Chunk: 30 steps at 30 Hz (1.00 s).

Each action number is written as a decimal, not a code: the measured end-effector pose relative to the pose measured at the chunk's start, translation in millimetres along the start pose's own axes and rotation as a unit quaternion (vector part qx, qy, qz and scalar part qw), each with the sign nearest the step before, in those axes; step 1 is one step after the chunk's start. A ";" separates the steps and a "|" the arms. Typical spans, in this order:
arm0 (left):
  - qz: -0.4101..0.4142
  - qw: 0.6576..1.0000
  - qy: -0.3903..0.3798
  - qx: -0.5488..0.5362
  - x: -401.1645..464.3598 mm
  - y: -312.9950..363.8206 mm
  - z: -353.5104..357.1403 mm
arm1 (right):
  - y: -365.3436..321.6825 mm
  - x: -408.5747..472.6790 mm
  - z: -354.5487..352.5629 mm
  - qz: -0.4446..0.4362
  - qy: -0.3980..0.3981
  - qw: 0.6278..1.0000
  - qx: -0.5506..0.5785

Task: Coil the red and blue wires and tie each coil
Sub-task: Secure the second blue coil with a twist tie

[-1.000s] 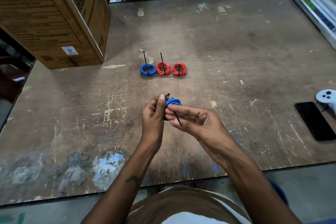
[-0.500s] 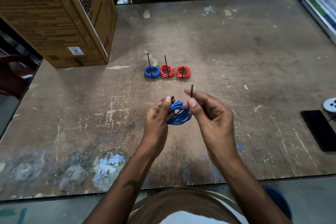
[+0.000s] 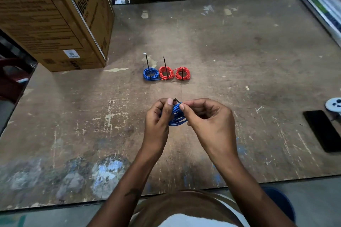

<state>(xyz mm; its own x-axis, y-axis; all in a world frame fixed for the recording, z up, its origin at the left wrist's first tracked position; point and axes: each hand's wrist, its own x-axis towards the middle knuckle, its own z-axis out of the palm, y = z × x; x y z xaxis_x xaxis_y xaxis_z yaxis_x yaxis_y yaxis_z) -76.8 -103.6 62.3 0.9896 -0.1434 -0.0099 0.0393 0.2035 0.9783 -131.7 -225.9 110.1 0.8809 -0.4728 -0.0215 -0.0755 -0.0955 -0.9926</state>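
Hands meet above the tabletop [image 3: 239, 61]: your left hand [image 3: 156, 121] grips the blue coil [image 3: 177, 116], your right hand [image 3: 208, 118] pinches its black tie [image 3: 177, 100] beside it.

Forearms bare to the elbows; small dark tattoo [image 3: 133, 192] on left forearm. Brown garment over white at the chest. No rings or watch.
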 end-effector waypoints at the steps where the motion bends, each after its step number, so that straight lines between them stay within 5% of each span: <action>1: 0.002 1.000 -0.004 0.003 0.0 -0.3 0.5 | -0.1 -0.2 0.6 0.001 0.010 1.000 -0.004; 30: -0.017 1.000 0.011 -0.014 6.9 -9.4 10.0 | -5.4 5.7 2.0 -0.008 0.044 0.996 -0.074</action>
<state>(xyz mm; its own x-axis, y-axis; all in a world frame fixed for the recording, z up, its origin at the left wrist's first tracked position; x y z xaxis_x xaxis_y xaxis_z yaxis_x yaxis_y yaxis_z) -71.7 -116.1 55.1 0.9905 -0.1287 -0.0483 0.0767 0.2257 0.9712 -125.3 -226.4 115.1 0.8387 -0.5445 0.0120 -0.1354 -0.2297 -0.9638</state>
